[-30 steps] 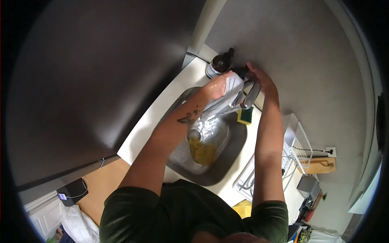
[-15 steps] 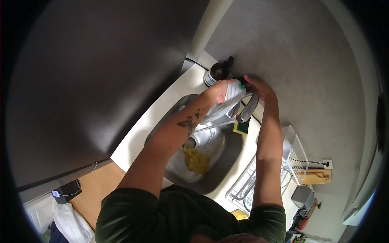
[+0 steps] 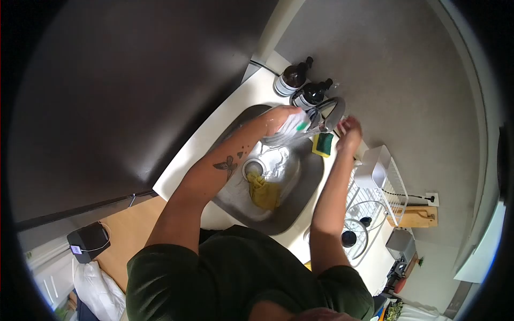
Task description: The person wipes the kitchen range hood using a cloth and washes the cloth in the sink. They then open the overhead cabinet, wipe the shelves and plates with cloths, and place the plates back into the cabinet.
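Observation:
My left hand (image 3: 279, 120) is closed around a bunched white ribbed cloth (image 3: 292, 126) with a bright green spot on it. The cloth hangs over the far side of the steel sink (image 3: 300, 206), just left of the curved faucet (image 3: 335, 113), from which water runs. To the right of the faucet my right hand (image 3: 349, 136) is raised, fingers loosely bent and somewhat blurred, with nothing visible in them. A crumpled yellow cloth (image 3: 264, 192) lies on the sink bottom beside the drain (image 3: 254, 167).
Two dark pump bottles (image 3: 292, 79) stand behind the sink. A yellow-green sponge (image 3: 322, 144) sits on its right rim. Further right is a white dish rack (image 3: 396, 200) holding a glass lid (image 3: 360, 235) and a metal container (image 3: 373, 166). A dark panel (image 3: 139, 96) rises on the left.
My right hand has moved away from behind the faucet to its right side. My left hand has lowered the white cloth toward the sink, uncovering the second bottle.

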{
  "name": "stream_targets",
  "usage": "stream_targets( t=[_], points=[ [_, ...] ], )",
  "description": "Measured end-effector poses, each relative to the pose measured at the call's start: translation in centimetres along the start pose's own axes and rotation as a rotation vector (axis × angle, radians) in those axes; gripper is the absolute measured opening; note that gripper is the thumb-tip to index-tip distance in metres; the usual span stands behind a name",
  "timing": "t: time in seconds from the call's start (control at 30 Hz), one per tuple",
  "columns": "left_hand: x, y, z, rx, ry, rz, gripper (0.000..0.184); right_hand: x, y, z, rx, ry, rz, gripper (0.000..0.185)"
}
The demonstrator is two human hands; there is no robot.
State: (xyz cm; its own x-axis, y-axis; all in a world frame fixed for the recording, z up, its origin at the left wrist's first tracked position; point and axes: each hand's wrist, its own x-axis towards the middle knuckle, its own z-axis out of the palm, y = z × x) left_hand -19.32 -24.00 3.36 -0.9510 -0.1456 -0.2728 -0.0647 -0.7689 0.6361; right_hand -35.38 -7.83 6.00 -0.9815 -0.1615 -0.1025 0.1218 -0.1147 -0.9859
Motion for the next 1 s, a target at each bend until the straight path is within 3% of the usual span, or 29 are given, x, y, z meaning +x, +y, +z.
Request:
stream_targets(
  t=[0.03,0.07,0.1,0.13,0.17,0.2,0.23,0.27,0.3,0.33,0.37,0.43,0.47,0.5,0.53,0.57,0.6,0.63,0.67,0.7,0.77,0.8,0.83,0.9,0.97,1.0],
  points=[
    [-0.2,-0.4,0.0,-0.003,-0.002,-0.003,0.031,-0.4,4.0,-2.1,-0.016,-0.171,-0.134,0.024],
    [-0.2,-1.2,-0.3,0.196,0.004,0.024,0.032,-4.2,5.0,-1.3,-0.136,-0.239,-0.206,0.024],
    [-0.2,-2.2,-0.4,0.392,0.007,0.047,0.032,-8.3,5.5,0.4,-0.007,-0.247,-0.134,0.037],
    [-0.4,-2.4,-0.8,0.388,-0.14,0.058,0.032,-10.5,5.7,0.6,-0.199,-0.479,-0.14,0.054],
    [-1.0,-2.3,-0.9,0.383,-0.139,0.054,0.032,-11.0,7.8,0.7,-0.35,-0.551,-0.318,0.059],
    [-1.9,-2.2,-1.1,0.496,-0.111,0.119,0.032,-11.7,8.4,0.5,-0.288,-0.586,-0.161,0.051],
    [-2.7,-1.9,-1.4,0.615,-0.086,0.186,0.032,-11.9,8.9,-0.4,-0.289,-0.581,-0.155,0.051],
    [-2.0,-3.4,-3.4,0.407,-0.084,0.335,0.036,-11.3,9.6,-1.5,-0.354,-0.587,-0.015,0.042],
    [-1.9,-4.3,-4.4,0.412,-0.084,0.34,0.036,-10.9,10.0,-2.0,-0.417,-0.595,0.119,0.033],
    [-2.2,-5.2,-5.0,0.274,0.077,0.183,0.031,-12.3,10.0,-1.2,-0.19,-0.492,-0.027,0.013],
    [-2.2,-6.8,-5.7,0.129,0.236,0.026,0.027,-14.4,9.1,0.8,0.276,-0.435,0.175,0.008],
    [0.7,-14.4,-8.3,0.986,0.336,0.399,0.026,-16.8,9.6,4.2,0.214,-0.309,0.102,0.009],
    [0.4,-16.2,-7.4,0.986,0.342,0.393,0.026,-17.0,10.8,4.9,0.04,-0.176,0.118,0.008],
    [0.1,-18.0,-6.2,1.129,0.431,0.535,0.026,-15.4,11.7,3.8,0.039,-0.179,0.123,0.008],
    [0.3,-18.7,-5.4,1.271,0.521,0.684,0.026,-12.5,12.6,1.7,-0.331,-0.161,-0.104,0.008],
    [0.9,-18.0,-5.2,1.274,0.526,0.688,0.026,-11.3,12.3,1.3,-0.696,-0.136,-0.339,0.009],
    [1.5,-17.4,-5.0,1.165,0.463,0.61,0.029,-11.5,13.1,1.3,-0.452,-0.205,-0.344,0.016],
    [2.0,-16.9,-5.0,1.053,0.4,0.532,0.034,-11.7,14.1,1.6,-0.456,-0.205,-0.341,0.016],
    [0.4,-13.7,-3.4,0.166,0.424,0.133,0.034,-12.8,13.5,3.2,-0.404,-0.064,-0.311,0.02],
    [0.6,-14.3,-3.4,0.164,0.425,0.128,0.034,-13.1,13.3,4.2,-0.349,0.078,-0.28,0.024],
    [0.6,-15.5,-3.5,-0.011,0.186,0.005,0.039,-10.1,15.0,2.6,-0.224,0.086,-0.26,0.03],
    [-3.6,-11.7,0.4,0.083,0.18,-0.038,0.045,-10.4,13.3,1.5,-0.243,0.04,-0.169,0.031],
    [-4.1,-11.9,-0.5,0.074,0.185,-0.045,0.045,-10.3,11.8,0.6,-0.266,-0.009,-0.081,0.033],
    [-5.6,-12.2,-4.3,0.938,-0.18,0.006,0.046,-9.2,11.0,-0.2,-0.228,-0.003,-0.07,0.035],
    [-6.0,-11.1,-8.5,1.485,-0.125,-0.173,0.044,-9.5,10.5,-0.9,-0.18,0.011,-0.06,0.037],
    [-5.8,-10.0,-9.9,1.47,-0.069,-0.221,0.041,-10.0,9.9,-1.5,-0.438,-0.16,-0.127,0.037]
  ],
)
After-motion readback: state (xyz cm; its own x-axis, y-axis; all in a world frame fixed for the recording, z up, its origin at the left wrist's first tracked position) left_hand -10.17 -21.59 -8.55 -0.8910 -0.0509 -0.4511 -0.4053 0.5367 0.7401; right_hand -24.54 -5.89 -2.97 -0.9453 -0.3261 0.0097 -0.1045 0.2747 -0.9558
